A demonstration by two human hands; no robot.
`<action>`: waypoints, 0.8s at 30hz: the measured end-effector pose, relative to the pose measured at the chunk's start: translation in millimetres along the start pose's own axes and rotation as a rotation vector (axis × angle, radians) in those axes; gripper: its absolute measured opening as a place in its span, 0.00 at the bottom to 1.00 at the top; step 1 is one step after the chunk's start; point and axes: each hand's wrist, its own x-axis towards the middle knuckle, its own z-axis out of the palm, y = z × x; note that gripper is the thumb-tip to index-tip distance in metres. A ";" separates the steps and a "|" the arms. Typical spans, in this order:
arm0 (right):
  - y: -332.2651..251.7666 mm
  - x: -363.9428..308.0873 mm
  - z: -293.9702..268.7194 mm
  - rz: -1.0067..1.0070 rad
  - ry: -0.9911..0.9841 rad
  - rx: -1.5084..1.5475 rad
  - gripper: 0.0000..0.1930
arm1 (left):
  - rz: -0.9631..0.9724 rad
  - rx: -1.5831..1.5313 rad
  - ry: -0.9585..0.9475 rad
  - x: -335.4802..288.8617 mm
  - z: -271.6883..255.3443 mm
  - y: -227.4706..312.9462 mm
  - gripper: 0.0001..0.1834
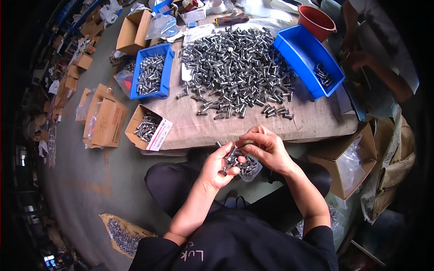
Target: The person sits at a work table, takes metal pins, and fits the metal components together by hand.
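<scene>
My left hand [214, 168] is closed around several shiny metal bolts [232, 152], whose ends stick out between the fingers. Close beside it, my right hand [270, 150] has its thumb and fingers curled together at the bolts; what it pinches, if anything, is too small to make out. Below both hands, in my lap area, lies a clear plastic bag [249, 170] with more bolts in it. Beyond them, a large heap of bolts [235, 63] spreads over a cloth-covered low table [312, 122].
Left of the heap are a blue bin [171, 67] and a small carton [134, 128], both holding bolts. At right, a blue bin [294, 43] with few bolts stands near a red bowl [316, 21]. Another person's arm [384, 72] is there. An open carton [337, 180] sits at my right.
</scene>
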 end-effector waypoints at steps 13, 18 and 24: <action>4.8 -3.4 8.1 0.241 -0.158 0.131 0.11 | 0.030 0.173 0.122 -8.5 -3.9 -12.5 0.16; 8.1 -3.2 9.7 0.127 -0.160 0.073 0.09 | 0.082 0.232 0.182 -12.9 1.7 -12.1 0.17; 4.8 -3.1 11.2 0.249 -0.154 0.203 0.07 | 0.119 0.260 0.188 -12.4 3.2 -13.0 0.17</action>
